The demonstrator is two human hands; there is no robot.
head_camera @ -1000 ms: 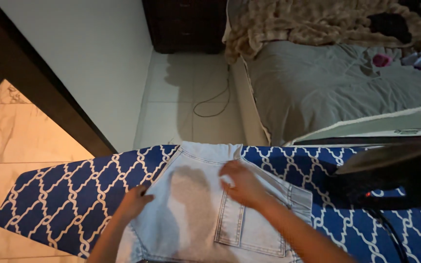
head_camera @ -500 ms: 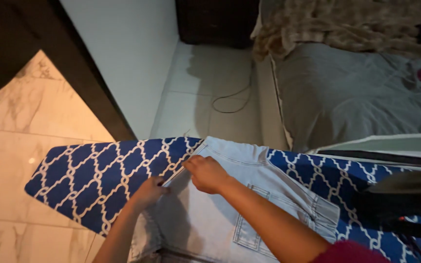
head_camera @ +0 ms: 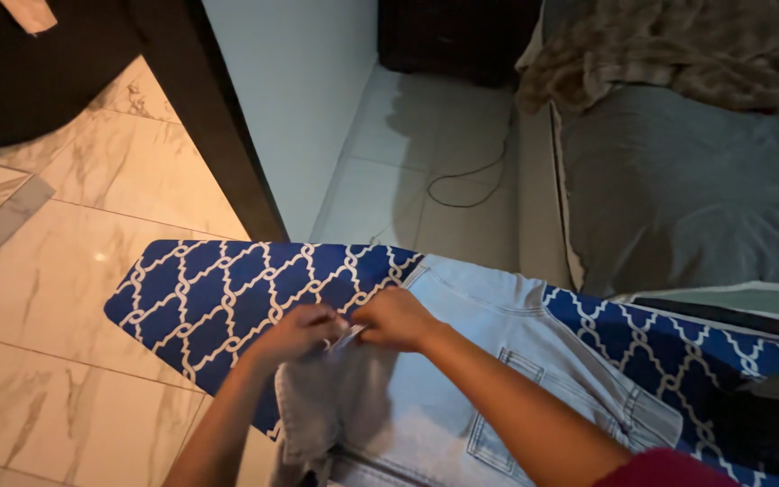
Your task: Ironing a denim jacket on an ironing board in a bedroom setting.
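Two hands are seen meeting at one edge of a garment: the left hand (head_camera: 295, 332) and the right hand (head_camera: 397, 318) are both closed in a pinch on the left edge of a single pair of light blue jeans (head_camera: 489, 370), fingertips almost touching each other. The jeans are spread over the middle of one ironing surface (head_camera: 218, 289), covered in a blue cloth with a white lattice pattern, one back pocket (head_camera: 556, 406) facing up near the right forearm. At the far right, a dark iron (head_camera: 773, 424) is partly cut off by the frame. Beyond the surface, one thin cable (head_camera: 471, 176) lies on the white floor tiles, beside a bed (head_camera: 678, 189) with a grey sheet and one tan blanket (head_camera: 669, 45).
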